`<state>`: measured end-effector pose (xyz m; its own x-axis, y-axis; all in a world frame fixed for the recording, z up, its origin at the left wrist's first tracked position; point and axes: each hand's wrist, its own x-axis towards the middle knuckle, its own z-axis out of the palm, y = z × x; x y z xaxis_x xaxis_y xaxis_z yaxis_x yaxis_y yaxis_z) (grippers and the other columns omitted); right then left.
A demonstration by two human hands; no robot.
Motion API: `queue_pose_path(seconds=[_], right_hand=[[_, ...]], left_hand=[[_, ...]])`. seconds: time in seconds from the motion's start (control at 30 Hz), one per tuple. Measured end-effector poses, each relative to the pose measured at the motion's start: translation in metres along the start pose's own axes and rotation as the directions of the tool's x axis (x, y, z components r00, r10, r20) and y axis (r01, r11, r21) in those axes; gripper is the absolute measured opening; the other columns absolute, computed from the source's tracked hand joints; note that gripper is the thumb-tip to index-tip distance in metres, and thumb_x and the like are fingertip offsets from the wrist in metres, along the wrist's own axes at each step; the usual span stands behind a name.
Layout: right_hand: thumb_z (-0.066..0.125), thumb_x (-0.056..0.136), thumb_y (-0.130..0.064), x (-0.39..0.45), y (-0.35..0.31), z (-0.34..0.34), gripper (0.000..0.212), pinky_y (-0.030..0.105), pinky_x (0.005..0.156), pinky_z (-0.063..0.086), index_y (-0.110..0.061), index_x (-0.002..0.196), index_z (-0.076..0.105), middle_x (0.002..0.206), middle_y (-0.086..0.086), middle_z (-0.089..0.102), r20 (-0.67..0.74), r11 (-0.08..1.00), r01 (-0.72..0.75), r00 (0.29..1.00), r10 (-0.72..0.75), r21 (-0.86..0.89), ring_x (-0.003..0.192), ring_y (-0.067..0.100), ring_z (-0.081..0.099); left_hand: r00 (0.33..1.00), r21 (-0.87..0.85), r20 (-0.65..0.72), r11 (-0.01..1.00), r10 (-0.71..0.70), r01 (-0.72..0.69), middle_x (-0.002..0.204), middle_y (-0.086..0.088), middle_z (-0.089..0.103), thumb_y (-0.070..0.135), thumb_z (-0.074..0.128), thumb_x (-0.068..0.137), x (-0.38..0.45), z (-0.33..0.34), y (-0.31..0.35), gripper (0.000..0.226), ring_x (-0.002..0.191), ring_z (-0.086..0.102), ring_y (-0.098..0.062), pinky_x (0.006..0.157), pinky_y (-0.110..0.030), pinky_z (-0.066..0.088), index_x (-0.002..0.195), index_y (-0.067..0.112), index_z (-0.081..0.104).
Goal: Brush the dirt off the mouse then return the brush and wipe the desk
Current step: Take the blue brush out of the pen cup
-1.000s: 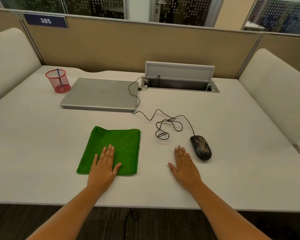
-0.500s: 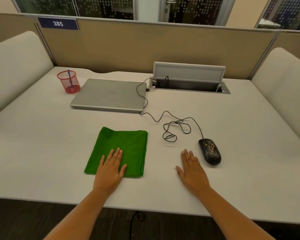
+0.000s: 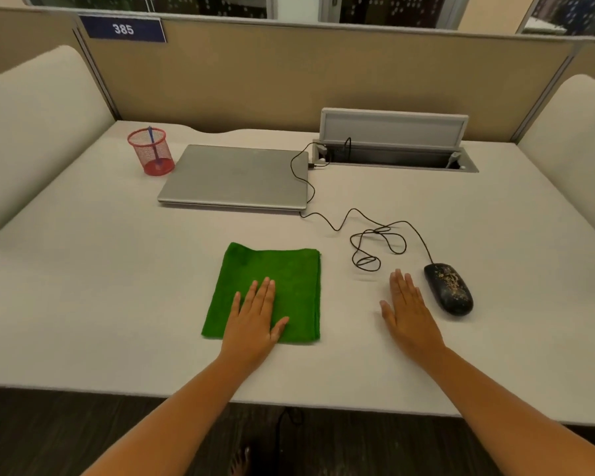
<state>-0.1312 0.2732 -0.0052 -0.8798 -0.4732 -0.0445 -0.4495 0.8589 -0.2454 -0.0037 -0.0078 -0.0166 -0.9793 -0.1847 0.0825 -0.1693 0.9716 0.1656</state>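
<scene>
A black wired mouse (image 3: 449, 289) speckled with tan dirt lies on the white desk (image 3: 83, 286) at the right. My right hand (image 3: 407, 310) lies flat on the desk just left of it, fingers straight, not touching it. A folded green cloth (image 3: 282, 273) lies at the centre front, and my left hand (image 3: 255, 316) rests flat on its near part. A blue-handled brush (image 3: 153, 143) stands in a red mesh cup (image 3: 151, 151) at the far left.
A closed silver laptop (image 3: 236, 176) sits behind the cloth. The mouse's black cable (image 3: 375, 235) loops between laptop and mouse. An open cable hatch (image 3: 394, 146) is sunk into the desk's back. Beige partitions and padded side panels enclose the desk.
My head has turned a little left, so everything sits further right in the view. Both hands stay flat in the same spots.
</scene>
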Motion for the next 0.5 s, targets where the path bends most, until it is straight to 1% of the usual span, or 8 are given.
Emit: queue_pose_path(seconds=[0.03, 0.1, 0.17, 0.23, 0.27, 0.3, 0.4, 0.5], right_hand=[[-0.002, 0.082, -0.056, 0.007, -0.006, -0.002, 0.076, 0.024, 0.115, -0.011, -0.015, 0.145, -0.012, 0.157, 0.0, -0.012, -0.019, 1.0, -0.007, 1.0, 0.006, -0.003, 0.141, 0.009, -0.019], [0.001, 0.086, -0.055, 0.022, -0.019, -0.007, 0.075, 0.024, 0.116, -0.012, -0.012, 0.146, -0.006, 0.157, 0.002, -0.008, -0.069, 0.999, -0.006, 0.998, 0.003, -0.047, 0.143, 0.012, -0.014], [0.001, 0.092, -0.054, 0.038, -0.037, -0.01, 0.073, 0.026, 0.116, -0.011, -0.006, 0.147, 0.004, 0.157, 0.008, 0.004, -0.097, 0.994, 0.015, 0.995, -0.026, -0.109, 0.145, 0.019, -0.003], [0.001, 0.095, -0.049, 0.055, -0.057, -0.012, 0.071, 0.027, 0.116, -0.008, -0.002, 0.146, 0.015, 0.155, 0.014, 0.016, -0.081, 0.991, 0.033, 0.996, -0.044, -0.13, 0.144, 0.02, 0.005], [0.001, 0.095, -0.049, 0.065, -0.067, -0.011, 0.071, 0.028, 0.116, -0.007, -0.001, 0.146, 0.016, 0.154, 0.015, 0.019, -0.087, 0.99, 0.043, 0.995, -0.055, -0.134, 0.143, 0.02, 0.006], [0.001, 0.095, -0.049, 0.074, -0.076, -0.009, 0.071, 0.027, 0.116, -0.007, -0.001, 0.146, 0.014, 0.155, 0.015, 0.018, -0.097, 0.989, 0.054, 0.993, -0.068, -0.135, 0.143, 0.019, 0.004], [0.001, 0.093, -0.051, 0.1, -0.107, -0.004, 0.069, 0.024, 0.115, -0.014, -0.007, 0.146, 0.001, 0.156, 0.009, 0.003, -0.144, 0.986, 0.098, 0.983, -0.118, -0.136, 0.145, 0.017, -0.005], [0.006, 0.091, -0.047, 0.127, -0.139, 0.003, 0.068, 0.023, 0.114, -0.017, -0.01, 0.147, -0.003, 0.158, 0.009, 0.0, -0.153, 0.983, 0.141, 0.975, -0.159, -0.12, 0.144, 0.017, -0.009]], left_hand=[[1.0, -0.001, -0.01, 1.0, 0.02, -0.02, 0.146, -0.008, 0.032, 0.059, 0.008, 0.093, 0.004, -0.003, -0.006, 0.072, 0.135, 0.029, -0.026, 0.108, -0.049, 0.02, 0.142, 0.009, 0.022], [0.995, -0.016, -0.044, 0.996, 0.087, -0.088, 0.15, -0.005, 0.022, 0.058, 0.011, 0.093, 0.012, -0.013, -0.023, 0.069, 0.139, 0.017, -0.021, 0.114, -0.043, 0.012, 0.144, 0.011, 0.016], [0.987, -0.013, -0.057, 0.988, 0.153, -0.154, 0.152, -0.004, 0.017, 0.056, 0.012, 0.094, 0.02, -0.024, -0.047, 0.067, 0.14, 0.009, -0.018, 0.112, -0.04, 0.007, 0.146, 0.013, 0.013], [0.986, 0.007, -0.047, 0.988, 0.157, -0.157, 0.153, -0.003, 0.016, 0.054, 0.013, 0.094, 0.026, -0.031, -0.075, 0.065, 0.141, 0.008, -0.016, 0.112, -0.038, 0.005, 0.146, 0.014, 0.012], [0.99, 0.006, -0.039, 0.991, 0.136, -0.136, 0.153, -0.002, 0.015, 0.054, 0.014, 0.094, 0.028, -0.034, -0.089, 0.065, 0.141, 0.008, -0.016, 0.113, -0.037, 0.004, 0.146, 0.014, 0.011], [0.993, 0.003, -0.033, 0.994, 0.109, -0.109, 0.153, -0.002, 0.014, 0.054, 0.013, 0.095, 0.03, -0.036, -0.104, 0.065, 0.141, 0.008, -0.016, 0.113, -0.036, 0.002, 0.146, 0.014, 0.011], [1.0, -0.001, -0.009, 1.0, 0.03, -0.03, 0.152, -0.004, 0.015, 0.056, 0.011, 0.094, 0.035, -0.038, -0.145, 0.067, 0.14, 0.007, -0.016, 0.112, -0.034, -0.002, 0.146, 0.013, 0.012], [0.998, -0.034, -0.015, 0.998, -0.057, 0.057, 0.152, -0.003, 0.011, 0.059, 0.007, 0.092, 0.042, -0.037, -0.176, 0.07, 0.14, 0.003, -0.016, 0.113, -0.033, -0.003, 0.145, 0.013, 0.006]])
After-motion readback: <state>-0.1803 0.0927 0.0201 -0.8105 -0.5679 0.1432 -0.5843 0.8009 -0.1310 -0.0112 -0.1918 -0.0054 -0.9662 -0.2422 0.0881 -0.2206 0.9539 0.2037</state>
